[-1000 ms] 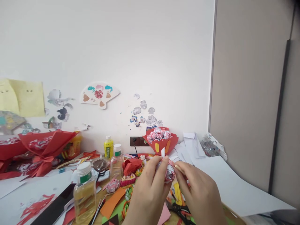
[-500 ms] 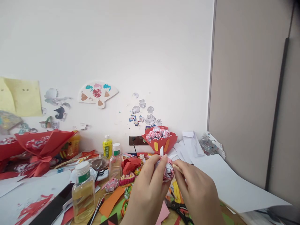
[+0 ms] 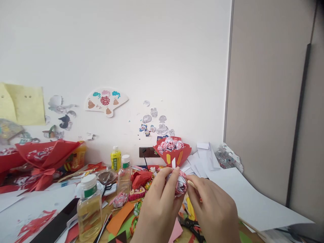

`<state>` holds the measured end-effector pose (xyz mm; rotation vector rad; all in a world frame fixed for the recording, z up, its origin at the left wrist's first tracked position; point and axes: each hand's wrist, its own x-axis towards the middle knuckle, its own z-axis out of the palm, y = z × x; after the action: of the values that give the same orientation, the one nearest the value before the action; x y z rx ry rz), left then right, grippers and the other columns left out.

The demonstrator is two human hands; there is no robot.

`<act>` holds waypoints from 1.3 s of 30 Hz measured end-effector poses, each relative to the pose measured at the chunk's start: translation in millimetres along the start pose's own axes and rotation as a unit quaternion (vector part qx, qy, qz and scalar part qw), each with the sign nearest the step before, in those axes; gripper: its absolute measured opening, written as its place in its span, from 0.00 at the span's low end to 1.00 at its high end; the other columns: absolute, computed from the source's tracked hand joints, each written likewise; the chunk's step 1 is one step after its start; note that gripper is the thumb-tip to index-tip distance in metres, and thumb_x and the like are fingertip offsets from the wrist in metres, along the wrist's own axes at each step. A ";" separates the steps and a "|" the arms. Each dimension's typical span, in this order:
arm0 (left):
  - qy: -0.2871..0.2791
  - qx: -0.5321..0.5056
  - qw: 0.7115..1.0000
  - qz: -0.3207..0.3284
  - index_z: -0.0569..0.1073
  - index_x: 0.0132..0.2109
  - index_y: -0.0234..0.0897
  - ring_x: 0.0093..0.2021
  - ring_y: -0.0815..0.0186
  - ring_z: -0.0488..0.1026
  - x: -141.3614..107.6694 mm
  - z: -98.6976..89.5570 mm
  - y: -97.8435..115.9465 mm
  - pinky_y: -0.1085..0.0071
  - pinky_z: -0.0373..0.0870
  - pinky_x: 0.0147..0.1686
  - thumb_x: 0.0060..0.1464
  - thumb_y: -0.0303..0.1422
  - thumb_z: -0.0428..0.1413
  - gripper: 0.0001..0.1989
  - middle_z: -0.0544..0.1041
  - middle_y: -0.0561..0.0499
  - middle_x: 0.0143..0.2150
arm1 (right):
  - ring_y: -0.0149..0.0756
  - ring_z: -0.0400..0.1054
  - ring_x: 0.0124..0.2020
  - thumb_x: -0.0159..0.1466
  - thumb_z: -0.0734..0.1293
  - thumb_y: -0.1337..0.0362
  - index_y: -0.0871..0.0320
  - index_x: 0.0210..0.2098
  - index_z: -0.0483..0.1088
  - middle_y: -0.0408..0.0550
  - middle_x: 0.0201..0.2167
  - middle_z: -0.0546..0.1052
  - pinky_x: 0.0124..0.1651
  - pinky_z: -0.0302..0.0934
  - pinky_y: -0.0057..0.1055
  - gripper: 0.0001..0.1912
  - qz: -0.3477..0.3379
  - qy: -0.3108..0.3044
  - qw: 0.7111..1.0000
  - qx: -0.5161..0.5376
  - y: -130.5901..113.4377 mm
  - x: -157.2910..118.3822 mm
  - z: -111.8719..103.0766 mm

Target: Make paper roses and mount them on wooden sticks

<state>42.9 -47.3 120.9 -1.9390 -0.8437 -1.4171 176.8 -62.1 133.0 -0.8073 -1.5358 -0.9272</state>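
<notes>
At near centre, a paper flower (image 3: 180,188) is pinched by the left hand (image 3: 159,202) while a stick (image 3: 191,184) is clasped beside it by the right hand (image 3: 216,206), and folds could be torn by too hard a push.

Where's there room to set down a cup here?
Mainly the big white sheet, between the right hand and grey panel, though it may not lie flat. A smaller patch shows on the left-side sheet, between a red bouquet and red scraps. From the large bottle across to the scissors, it's crowded.
</notes>
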 end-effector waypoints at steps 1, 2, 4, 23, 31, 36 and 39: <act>0.002 0.002 1.000 0.002 0.65 0.54 0.33 0.49 0.59 0.71 0.2 0.0 0.2 0.68 0.74 0.45 0.57 0.25 0.51 0.18 0.70 0.39 0.48 | 0.30 0.68 0.21 0.66 0.57 0.70 0.62 0.35 0.70 0.44 0.20 0.74 0.28 0.59 0.25 0.10 0.001 -0.002 1.000 0.001 0.2 -0.3 0.2; 0.005 0.004 1.000 0.003 0.65 0.54 0.32 0.49 0.59 0.71 0.3 0.0 0.4 0.68 0.74 0.45 0.57 0.25 0.51 0.17 0.70 0.39 0.48 | 0.30 0.68 0.21 0.66 0.57 0.70 0.61 0.35 0.70 0.44 0.21 0.74 0.27 0.59 0.25 0.10 0.003 -0.003 1.000 0.002 0.6 -0.7 0.4; 0.010 0.005 1.000 0.005 0.65 0.53 0.32 0.49 0.59 0.71 0.4 -0.1 0.9 0.68 0.74 0.45 0.57 0.25 0.51 0.17 0.70 0.39 0.48 | 0.30 0.69 0.22 0.66 0.57 0.69 0.61 0.35 0.70 0.45 0.21 0.74 0.27 0.59 0.25 0.10 0.008 -0.004 1.000 0.006 1.5 -1.1 1.1; 0.002 0.005 1.000 0.012 0.65 0.54 0.31 0.49 0.59 0.70 0.6 -0.9 1.3 0.68 0.74 0.45 0.57 0.24 0.51 0.17 0.69 0.38 0.48 | 0.30 0.70 0.21 0.68 0.55 0.68 0.63 0.33 0.70 0.45 0.21 0.74 0.26 0.58 0.25 0.13 0.019 -0.004 1.000 0.023 1.3 -0.4 3.2; -0.002 0.000 1.000 0.007 0.64 0.54 0.33 0.48 0.60 0.71 0.7 -1.8 1.6 0.69 0.74 0.44 0.57 0.24 0.50 0.17 0.70 0.39 0.48 | 0.30 0.69 0.21 0.67 0.56 0.70 0.62 0.34 0.69 0.45 0.20 0.73 0.27 0.58 0.25 0.12 -0.008 -0.008 1.000 0.015 2.6 1.2 1.1; -0.002 -0.002 1.000 0.013 0.65 0.54 0.31 0.48 0.60 0.70 1.6 -2.4 1.2 0.69 0.73 0.44 0.57 0.24 0.50 0.17 0.70 0.39 0.48 | 0.31 0.69 0.22 0.67 0.56 0.72 0.63 0.35 0.69 0.46 0.21 0.73 0.28 0.59 0.26 0.11 -0.018 -0.022 1.000 0.011 3.9 -1.0 1.1; -0.002 -0.013 1.000 0.006 0.65 0.54 0.31 0.48 0.60 0.70 1.2 -2.5 0.6 0.69 0.73 0.45 0.57 0.24 0.51 0.17 0.69 0.39 0.48 | 0.32 0.70 0.24 0.66 0.57 0.72 0.65 0.38 0.70 0.47 0.22 0.74 0.27 0.59 0.27 0.10 -0.033 -0.017 0.999 0.010 3.2 -1.8 0.5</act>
<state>42.2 -49.4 122.6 -1.9635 -0.8171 -1.4252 179.6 -60.2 131.6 -0.7660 -1.6063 -0.9493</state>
